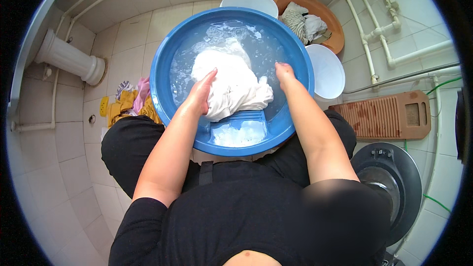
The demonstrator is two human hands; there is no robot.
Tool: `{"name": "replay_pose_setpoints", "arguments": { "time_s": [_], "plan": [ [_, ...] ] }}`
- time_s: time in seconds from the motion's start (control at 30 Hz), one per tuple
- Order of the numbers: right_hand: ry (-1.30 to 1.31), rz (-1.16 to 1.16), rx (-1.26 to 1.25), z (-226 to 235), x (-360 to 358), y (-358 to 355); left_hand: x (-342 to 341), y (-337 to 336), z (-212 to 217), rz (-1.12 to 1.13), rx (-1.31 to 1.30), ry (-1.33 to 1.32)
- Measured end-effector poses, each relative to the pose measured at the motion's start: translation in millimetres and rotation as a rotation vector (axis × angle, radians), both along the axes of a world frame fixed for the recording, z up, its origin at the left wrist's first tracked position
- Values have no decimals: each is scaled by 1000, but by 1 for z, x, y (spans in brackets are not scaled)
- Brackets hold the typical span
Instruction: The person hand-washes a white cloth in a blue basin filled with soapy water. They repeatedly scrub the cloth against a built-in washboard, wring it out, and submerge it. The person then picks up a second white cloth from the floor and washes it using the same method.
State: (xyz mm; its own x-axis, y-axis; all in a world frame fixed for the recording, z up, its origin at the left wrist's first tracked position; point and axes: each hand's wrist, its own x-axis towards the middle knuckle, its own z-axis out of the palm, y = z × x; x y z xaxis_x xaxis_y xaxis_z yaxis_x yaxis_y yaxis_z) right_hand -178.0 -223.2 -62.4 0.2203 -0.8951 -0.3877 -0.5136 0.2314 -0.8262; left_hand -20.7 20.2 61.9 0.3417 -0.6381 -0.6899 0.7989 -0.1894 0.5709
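Note:
A bundled white cloth [224,86] lies wet and heaped in a round blue tub [158,81] of cloudy, sudsy water. My left hand [202,92] rests along the cloth's left side, open, with its fingers stretched forward. Over the water on the right, my right hand [284,72] is apart from the cloth, near the tub's inner wall. It holds nothing that I can see; its fingers are partly hidden but look loosely apart. The tub's built-in ridged washboard [240,127] shows below the cloth, with white suds on its lower part.
Yellow and pink clothes [129,103] lie left of the tub. Behind it stand a white basin [250,1] and a brown basin [336,24] with garments. Another white basin [326,71], a brown washboard [379,116] and a dark round-lidded appliance [401,177] are to the right. Pipes [367,54] line the wall.

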Motion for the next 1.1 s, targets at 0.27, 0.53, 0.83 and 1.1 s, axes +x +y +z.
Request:
{"name": "replay_pose_setpoints", "arguments": {
  "time_s": [0.27,0.53,0.83,1.1],
  "plan": [
    [-785,641,920,137,37,43,3,4,-15,185,-56,-396],
    [-354,2,511,62,30,11,20,7,-10,209,-419,382],
    [-845,81,975,67,29,20,17,11,2,224,-652,440],
    [-558,545,-107,112,80,98,10,3,10,186,-671,421]
  ]
}}
